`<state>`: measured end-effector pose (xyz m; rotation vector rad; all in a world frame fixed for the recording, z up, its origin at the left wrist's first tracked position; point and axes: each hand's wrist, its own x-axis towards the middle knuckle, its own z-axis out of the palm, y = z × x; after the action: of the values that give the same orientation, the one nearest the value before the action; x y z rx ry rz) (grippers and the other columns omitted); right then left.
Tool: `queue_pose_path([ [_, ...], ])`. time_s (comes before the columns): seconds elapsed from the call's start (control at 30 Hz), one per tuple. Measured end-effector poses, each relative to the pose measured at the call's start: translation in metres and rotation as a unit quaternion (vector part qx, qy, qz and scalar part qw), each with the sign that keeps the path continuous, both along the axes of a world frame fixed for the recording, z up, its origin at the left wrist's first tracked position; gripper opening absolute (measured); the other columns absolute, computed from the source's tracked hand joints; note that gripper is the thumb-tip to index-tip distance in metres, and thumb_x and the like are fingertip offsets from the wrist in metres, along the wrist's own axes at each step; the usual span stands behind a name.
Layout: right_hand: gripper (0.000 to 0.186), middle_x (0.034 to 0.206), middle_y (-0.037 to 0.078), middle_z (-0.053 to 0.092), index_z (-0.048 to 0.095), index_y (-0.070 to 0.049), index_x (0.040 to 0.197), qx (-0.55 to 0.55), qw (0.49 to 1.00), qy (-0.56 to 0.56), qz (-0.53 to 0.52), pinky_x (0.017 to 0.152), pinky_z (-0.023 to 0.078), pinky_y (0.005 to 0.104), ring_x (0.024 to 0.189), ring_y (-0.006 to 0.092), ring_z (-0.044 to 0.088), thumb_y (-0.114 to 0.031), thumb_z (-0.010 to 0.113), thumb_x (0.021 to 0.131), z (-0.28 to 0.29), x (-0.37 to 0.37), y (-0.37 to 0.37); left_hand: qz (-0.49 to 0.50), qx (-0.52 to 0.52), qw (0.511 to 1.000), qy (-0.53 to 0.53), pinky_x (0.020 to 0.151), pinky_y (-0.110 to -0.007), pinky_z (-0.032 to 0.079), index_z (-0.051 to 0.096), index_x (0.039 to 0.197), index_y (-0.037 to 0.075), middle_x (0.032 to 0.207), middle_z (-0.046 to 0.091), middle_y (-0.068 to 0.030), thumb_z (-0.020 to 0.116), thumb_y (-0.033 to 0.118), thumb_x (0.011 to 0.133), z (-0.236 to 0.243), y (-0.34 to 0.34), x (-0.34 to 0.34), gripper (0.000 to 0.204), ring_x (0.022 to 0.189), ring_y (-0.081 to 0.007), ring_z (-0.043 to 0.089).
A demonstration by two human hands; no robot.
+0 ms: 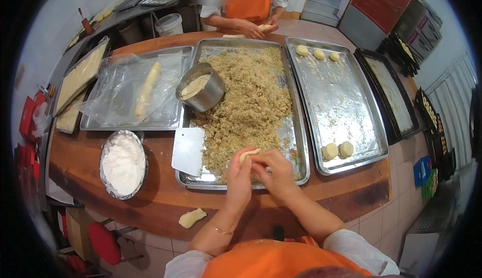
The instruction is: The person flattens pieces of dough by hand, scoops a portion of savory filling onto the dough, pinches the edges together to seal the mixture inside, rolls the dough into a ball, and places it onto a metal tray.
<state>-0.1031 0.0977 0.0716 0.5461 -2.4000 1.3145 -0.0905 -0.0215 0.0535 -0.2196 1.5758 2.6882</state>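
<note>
Over the front of the tray of crumbly filling (241, 72), my left hand (238, 177) grips a pale piece of dough (249, 154), and my right hand (273, 175) has its fingers closed on the same piece from the right. A steel pot of crumbly stuff (214, 94) rests in the filling, and a white scraper (187, 151) lies at the tray's front left corner. A loose lump of dough (192, 217) lies near the table's front edge.
Left are a plastic-covered tray with a dough roll (148, 89), stacked trays (80, 77) and a flour bowl (122, 163). Right are a tray of dough balls (346, 107) and black pans (390, 92). A co-worker (246, 12) handles dough across the wooden table (120, 217).
</note>
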Motion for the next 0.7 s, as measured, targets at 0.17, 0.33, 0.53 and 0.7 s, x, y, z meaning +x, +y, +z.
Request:
queue_pose_path([
  [0.17,0.012,0.096,0.009,0.066,0.067,0.000,0.095,-0.291,0.919,-0.259,0.056,0.067,0.055,0.0274,0.081,0.0128,0.065,0.003,0.070,0.084,0.019,-0.015,0.013,-0.081,0.131,0.987,0.041,0.103,-0.038,0.046,0.057,0.125,-0.007,0.132,0.057,-0.0156,0.031,0.032,0.108,0.024,-0.015,-0.024,0.050,0.122,-0.0228,0.054],
  [0.33,0.017,0.107,0.013,0.065,0.068,-0.004,0.103,0.004,0.999,-0.001,0.040,0.074,0.053,0.0319,0.089,0.0240,0.065,-0.006,0.070,0.086,0.010,-0.012,-0.001,0.011,0.319,0.945,-0.064,0.099,-0.040,0.049,0.063,0.108,-0.008,0.119,0.063,-0.0187,0.038,0.029,0.106,-0.009,0.006,-0.038,0.044,0.112,-0.0273,0.061],
  [0.53,0.041,0.143,0.020,0.045,0.063,-0.012,0.127,0.045,0.994,0.102,-0.008,0.108,0.032,0.0484,0.132,0.0400,0.040,-0.028,0.060,0.089,-0.007,-0.017,0.001,0.027,0.408,0.896,-0.174,0.087,-0.038,0.053,0.062,0.106,0.004,0.102,0.064,-0.0100,0.048,0.030,0.102,-0.019,0.014,-0.045,0.029,0.099,-0.0259,0.061],
  [0.7,0.051,0.148,0.021,0.040,0.064,-0.013,0.128,0.233,0.949,0.193,-0.086,0.110,0.029,0.0538,0.137,0.0412,0.036,-0.025,0.069,0.079,0.034,-0.041,0.040,0.022,0.512,0.843,-0.161,0.075,-0.034,0.054,0.061,0.087,0.008,0.088,0.062,-0.0098,0.050,0.037,0.102,-0.034,-0.012,-0.050,0.034,0.081,-0.0239,0.060],
])
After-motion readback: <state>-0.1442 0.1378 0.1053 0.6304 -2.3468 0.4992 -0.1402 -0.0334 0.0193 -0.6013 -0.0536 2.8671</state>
